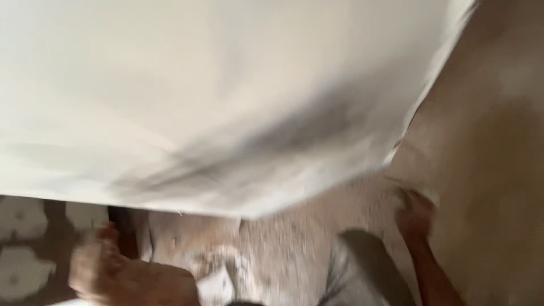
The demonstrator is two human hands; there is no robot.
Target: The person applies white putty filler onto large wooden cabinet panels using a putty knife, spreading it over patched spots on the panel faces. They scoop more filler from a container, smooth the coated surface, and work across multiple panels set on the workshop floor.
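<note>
The whole view is smeared by motion. A large white panel with grey smudges fills the upper part and slants down to a corner near the middle. My left hand is at the lower left, just below the panel's lower edge and beside a dark brown post; blur hides its fingers. My right hand reaches out at the lower right, fingers curled around a small pale lump against the tan surface. A grey trouser leg shows between my arms.
Dusty, rubble-strewn brown ground lies under the panel. A patterned floor with white shapes shows at the far left. A white scrap lies near the bottom edge.
</note>
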